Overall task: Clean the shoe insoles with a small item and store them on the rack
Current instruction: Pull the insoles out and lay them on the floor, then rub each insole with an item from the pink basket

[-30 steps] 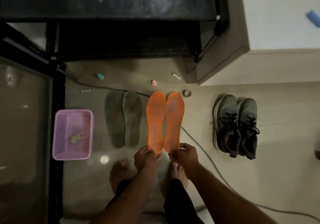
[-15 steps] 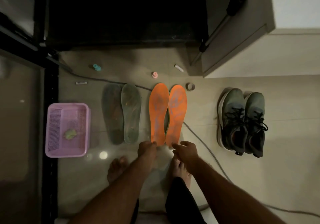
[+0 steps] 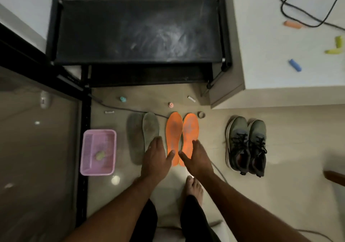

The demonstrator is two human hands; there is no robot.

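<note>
1. Step in hand, by my read: insoles were laid out on the floor, cleaning not begun. Next move would need the small item, prob. the greenish lump (image 3: 100, 155) in the pink basket (image 3: 87, 154), left of the insoles.
2. To do it well: take one insole at a time, pinch it at the heel, and wipe toe-to-heel. The orange pair showed grey scuffing mid-sole, so that's where effort was likely needed. Avoid dragging the cable (image 3: 130, 109) that ran behind the toes.
3. Orange insoles (image 3: 174, 129) lay side by side on the floor, touching or nearly so. Grey insoles (image 3: 150, 127) lay just left of them. The black rack (image 3: 138, 32) stood beyond, its top shelf dusty; I'd wipe it before storing.
4. Left hand (image 3: 155, 157): fingers extended and loose, gripping nothing. It was over the gap between the grey and orange pairs, thumb over the left orange insole's heel; contact vs. hover couldn't be told.
5. Right hand (image 3: 197, 157): also spread flat and empty, over the right orange insole's heel end, thumb pointing inward.
6. Sneakers (image 3: 246, 144) sat well apart to the right.
</note>
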